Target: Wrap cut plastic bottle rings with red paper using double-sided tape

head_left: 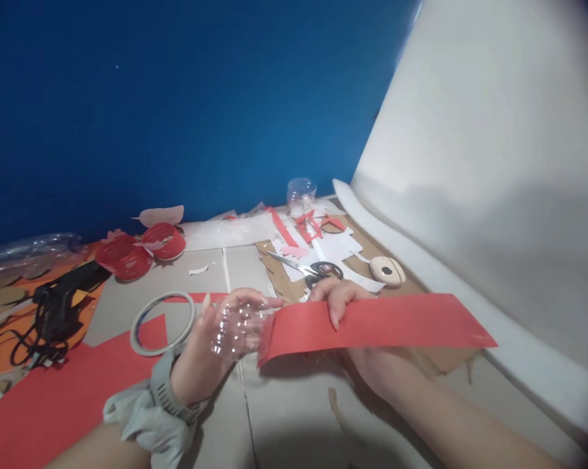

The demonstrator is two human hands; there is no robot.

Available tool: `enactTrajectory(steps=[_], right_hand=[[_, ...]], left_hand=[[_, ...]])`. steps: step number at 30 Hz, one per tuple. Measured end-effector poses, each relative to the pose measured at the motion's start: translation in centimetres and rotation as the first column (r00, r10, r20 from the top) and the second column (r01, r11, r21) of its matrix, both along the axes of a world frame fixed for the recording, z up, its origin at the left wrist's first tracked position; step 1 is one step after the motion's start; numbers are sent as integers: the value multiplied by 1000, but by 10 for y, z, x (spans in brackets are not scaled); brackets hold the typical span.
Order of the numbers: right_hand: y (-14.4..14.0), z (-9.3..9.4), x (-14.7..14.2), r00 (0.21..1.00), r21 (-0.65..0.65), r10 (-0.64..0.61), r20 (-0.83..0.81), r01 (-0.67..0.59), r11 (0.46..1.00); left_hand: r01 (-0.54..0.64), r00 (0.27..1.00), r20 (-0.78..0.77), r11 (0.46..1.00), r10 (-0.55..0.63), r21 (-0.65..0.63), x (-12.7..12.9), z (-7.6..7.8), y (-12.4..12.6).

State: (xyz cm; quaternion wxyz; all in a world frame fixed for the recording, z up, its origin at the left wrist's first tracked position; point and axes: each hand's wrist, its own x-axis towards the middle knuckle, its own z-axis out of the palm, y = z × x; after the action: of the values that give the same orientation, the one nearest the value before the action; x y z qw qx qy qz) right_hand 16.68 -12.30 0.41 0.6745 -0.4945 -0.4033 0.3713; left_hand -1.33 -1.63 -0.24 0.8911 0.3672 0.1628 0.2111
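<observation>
My left hand (215, 339) is closed around a clear plastic bottle piece (239, 329) that lies on its side. In my right hand (340, 299) is a strip of red paper (396, 322), pinched between thumb and fingers. The strip's left end meets the rim of the bottle piece and curves slightly there; its right end sticks out freely. Just beyond my right hand lie scissors (306, 267) with black handles, blades apart. Left of my left wrist, a roll of tape (164, 324) rests on red paper.
Two red-wrapped cups (125, 257) stand at the back left, near a black glue gun (62, 309) with its cord. A red sheet (73, 397) covers the left front. Paper scraps (340, 242), a clear cup (301, 194) and a cream round device (387, 271) are farther back. A white panel (493, 163) rises at right.
</observation>
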Motion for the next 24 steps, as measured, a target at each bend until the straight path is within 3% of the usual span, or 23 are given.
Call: enactTrajectory(steps=[3, 10, 19, 24], right_hand=[[-8, 3, -6, 998, 25, 29, -64, -27, 999], [-12, -3, -6, 996, 154, 47, -82, -34, 988], [-12, -4, 2, 996, 250, -79, 31, 68, 966], [-12, 4, -5, 984, 176, -179, 16, 174, 969]], left_hand=[[31, 999, -33, 998, -33, -59, -2, -3, 1], [57, 998, -31, 997, -58, -44, -2, -4, 2], [25, 1000, 5, 998, -24, -61, 1, -7, 6], [8, 998, -59, 1000, -8, 4, 1, -8, 5]])
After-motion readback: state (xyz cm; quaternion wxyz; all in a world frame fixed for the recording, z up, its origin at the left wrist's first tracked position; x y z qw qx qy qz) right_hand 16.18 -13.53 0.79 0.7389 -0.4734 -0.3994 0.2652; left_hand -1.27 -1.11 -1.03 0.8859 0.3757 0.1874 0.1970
